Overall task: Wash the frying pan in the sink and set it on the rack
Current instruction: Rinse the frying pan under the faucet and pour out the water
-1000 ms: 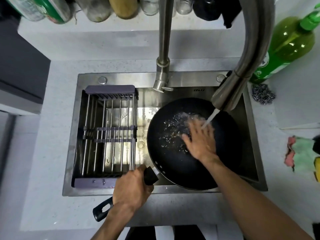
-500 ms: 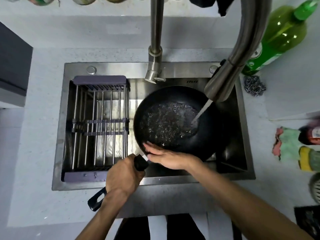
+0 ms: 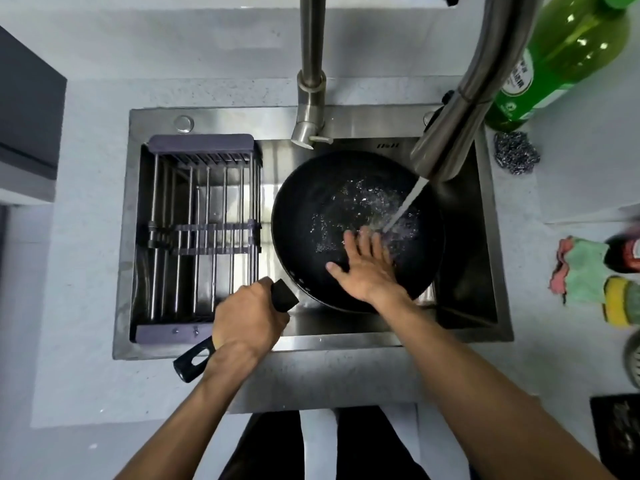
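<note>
Rinsing step: left hand grasps the frying pan handle; right hand, fingers flat, rubs its wet interior. Next, probably lifting it onto the rack.

Brushed steel sink, matt black wet pan, glossy green bottle

Your frying pan fills the sink's right half — faucet spout hangs over its far right rim. Rack on the left is bare, open from above — only the pan handle crosses its near corner.
</note>
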Demonstrator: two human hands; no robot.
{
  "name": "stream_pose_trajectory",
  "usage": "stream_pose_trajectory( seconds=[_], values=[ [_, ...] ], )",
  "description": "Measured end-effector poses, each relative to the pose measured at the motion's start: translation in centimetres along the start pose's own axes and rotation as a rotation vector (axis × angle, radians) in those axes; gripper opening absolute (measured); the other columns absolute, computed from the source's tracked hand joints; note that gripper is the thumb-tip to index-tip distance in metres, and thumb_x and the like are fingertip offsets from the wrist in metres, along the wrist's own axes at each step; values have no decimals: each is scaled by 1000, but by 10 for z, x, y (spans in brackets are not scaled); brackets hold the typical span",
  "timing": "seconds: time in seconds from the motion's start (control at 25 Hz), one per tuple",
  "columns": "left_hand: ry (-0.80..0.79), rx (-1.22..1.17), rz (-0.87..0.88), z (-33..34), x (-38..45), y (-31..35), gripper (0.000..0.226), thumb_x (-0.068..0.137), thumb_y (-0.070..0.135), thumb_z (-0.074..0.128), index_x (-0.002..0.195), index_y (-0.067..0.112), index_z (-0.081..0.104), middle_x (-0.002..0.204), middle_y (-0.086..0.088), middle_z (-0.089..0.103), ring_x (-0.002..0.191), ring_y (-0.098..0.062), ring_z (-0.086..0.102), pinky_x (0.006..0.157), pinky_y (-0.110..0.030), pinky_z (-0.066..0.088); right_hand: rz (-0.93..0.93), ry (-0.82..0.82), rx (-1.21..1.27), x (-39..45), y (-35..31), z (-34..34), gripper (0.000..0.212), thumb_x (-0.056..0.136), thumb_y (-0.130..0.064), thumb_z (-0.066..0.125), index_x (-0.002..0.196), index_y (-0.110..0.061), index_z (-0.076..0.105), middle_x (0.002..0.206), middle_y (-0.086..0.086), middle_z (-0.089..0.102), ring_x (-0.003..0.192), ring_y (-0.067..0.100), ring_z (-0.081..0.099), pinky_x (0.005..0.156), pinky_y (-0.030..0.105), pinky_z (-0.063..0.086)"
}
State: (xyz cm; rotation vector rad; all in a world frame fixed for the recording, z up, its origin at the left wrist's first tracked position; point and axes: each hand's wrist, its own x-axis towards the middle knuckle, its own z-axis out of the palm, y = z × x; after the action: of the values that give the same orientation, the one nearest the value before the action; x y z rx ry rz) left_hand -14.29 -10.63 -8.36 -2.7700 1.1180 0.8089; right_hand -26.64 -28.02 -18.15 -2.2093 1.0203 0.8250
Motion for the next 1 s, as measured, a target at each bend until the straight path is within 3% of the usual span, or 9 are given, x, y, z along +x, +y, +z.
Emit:
stream_pose_trajectory(
  seconds=[0.12,0.24,0.28,0.4,0.52,0.6,0.72,0.88,1.0],
  values=[
    [-4,23,16,-6,-2,-4,28,73,38,71,96,25,60,83,-1,69,74,-24,65,59,-30,44,-330,122,-96,20,-10,3,64,101,-62,19,156,-40,-6,162,-8,-22,151,21,-19,121,46,-11],
    [4,66,31,-13,-5,-10,29,74,39,70,98,27,60,86,0,69,78,-23,66,59,-29,43,111,334,-16,34,14,-9,67,101,-60,15,159,-30,-1,164,-3,-17,152,26,-11,122,50,-5],
    [-2,77,40,-14,-5,-8,29,74,38,70,99,28,60,87,1,70,79,-22,66,60,-29,45,124,373,-5,34,7,-6,68,100,-59,16,158,-29,-5,164,-2,-20,152,27,-11,120,48,-8],
    [-14,122,86,-17,-13,-4,29,75,38,67,101,29,60,86,3,70,78,-20,66,63,-30,51,-289,408,-48,41,-36,6,67,101,-54,20,154,-31,-13,162,-3,-24,151,23,-15,124,46,-5],
    [28,145,58,-18,-16,-18,29,74,44,70,97,31,59,79,6,69,67,-17,64,53,-27,43,-235,460,-216,58,6,-27,70,102,-51,27,155,-29,-11,163,0,-21,151,22,-16,123,44,-6],
    [29,111,21,-18,-15,-24,30,72,44,74,95,30,61,76,6,68,60,-16,57,51,-25,37,-77,379,-352,44,45,-41,70,102,-48,31,158,-23,-3,165,5,-17,152,25,-15,124,45,-4],
    [-6,85,-5,-12,-10,-18,30,71,38,75,97,28,62,81,2,69,68,-21,63,55,-27,39,72,124,-396,4,51,-23,74,101,-51,31,159,-19,-1,166,7,-15,152,29,-13,123,45,-4],
    [-50,82,-9,-1,-5,-11,28,70,35,72,94,24,63,82,1,68,73,-23,65,56,-29,44,-90,-351,-95,-43,29,0,70,100,-57,36,158,-32,7,167,-4,-8,153,22,-3,123,41,4],
    [-55,44,-42,6,-9,-6,29,69,37,72,93,23,63,83,0,69,74,-25,66,58,-29,46,-78,-261,-309,-48,45,-19,63,99,-53,37,157,-33,20,167,-4,6,153,20,7,122,43,6]
  ],
)
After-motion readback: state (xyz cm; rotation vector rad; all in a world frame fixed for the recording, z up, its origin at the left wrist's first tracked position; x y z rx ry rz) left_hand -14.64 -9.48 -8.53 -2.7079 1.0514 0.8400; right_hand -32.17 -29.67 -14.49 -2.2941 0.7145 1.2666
